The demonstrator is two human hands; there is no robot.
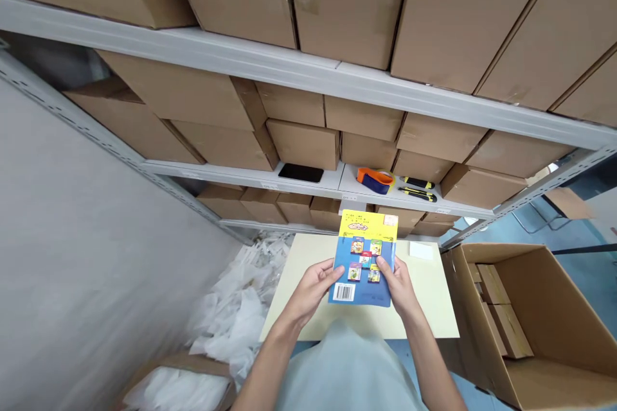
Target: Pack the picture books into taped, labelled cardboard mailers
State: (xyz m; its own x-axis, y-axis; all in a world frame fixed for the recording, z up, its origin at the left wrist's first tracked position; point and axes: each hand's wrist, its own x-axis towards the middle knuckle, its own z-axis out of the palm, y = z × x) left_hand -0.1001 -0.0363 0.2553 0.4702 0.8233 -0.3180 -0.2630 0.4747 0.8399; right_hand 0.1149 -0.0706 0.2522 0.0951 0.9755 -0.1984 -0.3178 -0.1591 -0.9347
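A blue and yellow book [364, 289] is held up over a pale table [303, 270]. Its face toward me carries several small cover pictures, a barcode at the lower left and a label at the upper right. My left hand [313, 289] grips the book's left edge, thumb on the face and fingers behind it. On the right edge my right hand [401, 286] holds it the same way. The fingers behind the book are partly hidden. A small white paper [421, 250] lies on the table to the right of the book.
A black phone [301, 173], an orange and blue tape dispenser [375, 180] and yellow-black cutters [417, 194] lie on the shelf [332, 186] among cardboard boxes. An open carton [554, 308] with smaller boxes stands right. White plastic wrapping [241, 314] is heaped on the left floor.
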